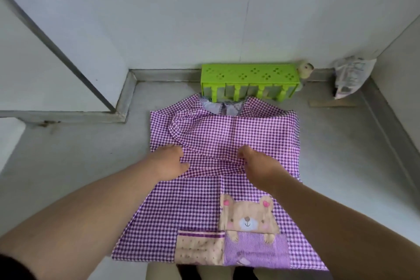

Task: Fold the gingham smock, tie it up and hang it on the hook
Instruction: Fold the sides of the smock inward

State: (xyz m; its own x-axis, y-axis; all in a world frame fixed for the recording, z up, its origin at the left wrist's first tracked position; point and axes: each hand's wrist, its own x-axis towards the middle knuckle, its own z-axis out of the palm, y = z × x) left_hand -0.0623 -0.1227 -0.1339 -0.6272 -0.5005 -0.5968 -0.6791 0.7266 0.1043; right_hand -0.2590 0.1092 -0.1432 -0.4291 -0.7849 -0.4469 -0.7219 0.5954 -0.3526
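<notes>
The purple gingham smock (pixel 238 134) lies flat on the grey floor, neck opening toward the wall, bear patch and pockets at its near hem. Both sleeves are folded inward across the chest. My left hand (pixel 170 161) grips a fold of cloth at the smock's left middle, fingers tucked under the fabric. My right hand (pixel 256 163) grips the same raised fold nearer the centre, fingers curled into the cloth. No hook is in view.
A green plastic rack (pixel 250 75) stands against the wall just beyond the smock's collar, a small plush toy (pixel 305 69) at its right end. A crumpled plastic bag (pixel 350 77) sits in the right corner. A raised grey ledge (pixel 122 107) runs along the left.
</notes>
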